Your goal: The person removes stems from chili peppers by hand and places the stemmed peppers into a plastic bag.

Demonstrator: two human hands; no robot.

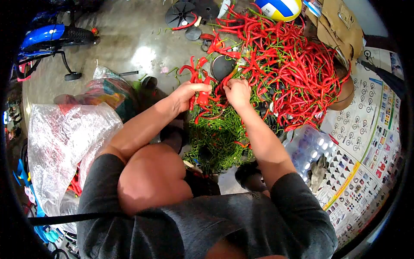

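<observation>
My left hand is closed around a bunch of red chili peppers, which stick out above and below the fingers. Just to its right, my right hand has its fingers pinched together beside a red chili pepper; whatever lies between the fingertips is hidden. A large heap of red chili peppers with green stems spreads to the right of my hands. Below them is a pile of loose green stems with a few red bits in it. A dark rounded object sits just beyond my hands.
On the left, a clear plastic bag shows red inside. A blue wheeled vehicle stands at the upper left. Behind the heap are a ball and a cardboard box. Wrapped plastic bottles lie at right, beside a printed sheet.
</observation>
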